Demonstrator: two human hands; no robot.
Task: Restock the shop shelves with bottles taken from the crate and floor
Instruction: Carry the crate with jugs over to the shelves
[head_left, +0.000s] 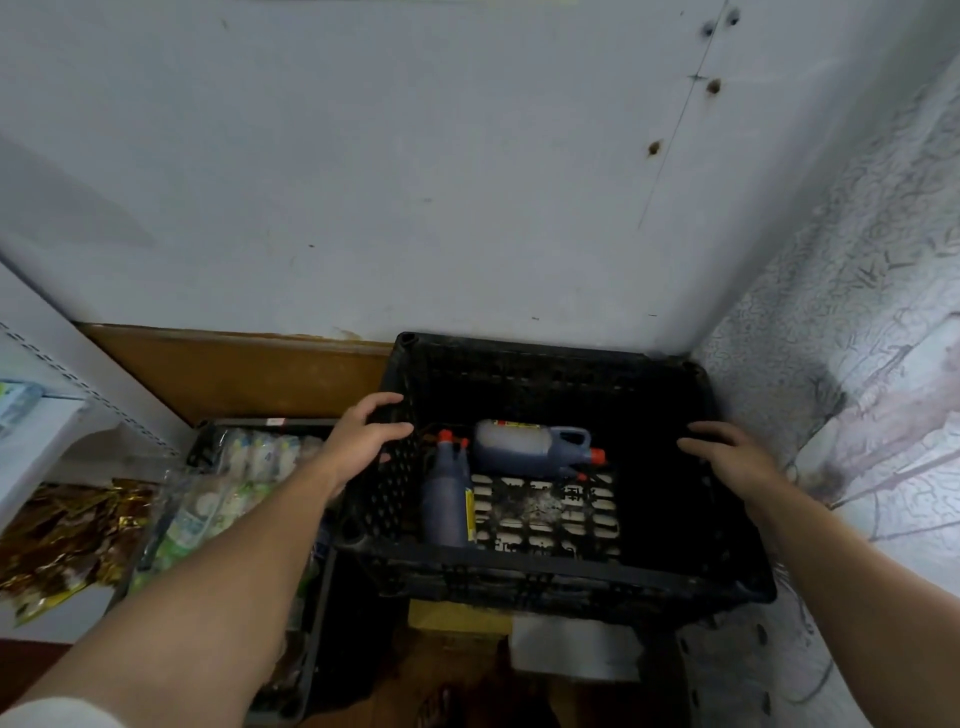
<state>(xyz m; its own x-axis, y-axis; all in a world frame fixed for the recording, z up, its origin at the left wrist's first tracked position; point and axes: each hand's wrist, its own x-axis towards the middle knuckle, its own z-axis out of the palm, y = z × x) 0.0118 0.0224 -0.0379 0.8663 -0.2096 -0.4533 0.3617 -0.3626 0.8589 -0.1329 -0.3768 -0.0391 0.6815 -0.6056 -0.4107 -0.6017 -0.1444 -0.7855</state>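
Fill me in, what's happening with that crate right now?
A person holds the black crate by its sides, the left hand gripping the left rim and the right hand on the right rim. Two dark bottles with red caps are inside: one bottle lies on its side near the back, the other bottle is by the left wall. Neither has been taken out yet. The crate is close to the pale wall.

A pale grey-blue wall (467, 182) fills the upper view, marked by rusty holes (655, 148). A brown wooden board (249, 374) runs along its foot. At right is a wall covering (883, 312) with a branch-like pattern. Low left, gold foil packets (67, 535) lie beside clear-wrapped packs of small white containers (260, 452).
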